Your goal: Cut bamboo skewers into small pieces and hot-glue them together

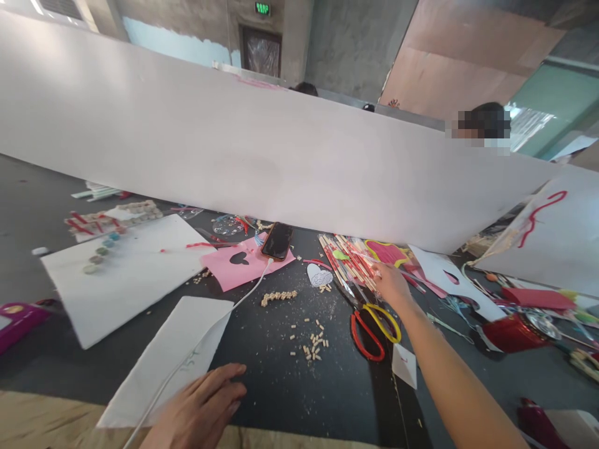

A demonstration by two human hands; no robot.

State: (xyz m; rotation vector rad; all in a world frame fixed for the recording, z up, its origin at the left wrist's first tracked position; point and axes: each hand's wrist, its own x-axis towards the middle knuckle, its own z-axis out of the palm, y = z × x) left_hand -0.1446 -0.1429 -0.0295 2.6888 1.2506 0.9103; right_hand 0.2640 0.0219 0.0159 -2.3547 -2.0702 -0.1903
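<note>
My left hand (206, 402) rests at the table's front edge, over the lower part of a white sheet (187, 343) and a white cable, fingers apart and holding nothing. My right hand (389, 284) reaches to the bundle of patterned sticks (344, 259); its fingertips are too small to make out what they touch. Scissors (367, 327) with one red and one yellow handle lie just left of the right forearm. Short cut stick pieces (314, 346) are scattered between the hands, behind them a row of joined pieces (279, 297). A white paper heart (319, 275) lies near the sticks.
A phone (277, 241) with the cable plugged in lies on pink paper (224, 268). A white board (126, 274) is at left, a red can (515, 332) at right. Behind stands a long white partition (281, 156); a person's head (489, 121) shows beyond it.
</note>
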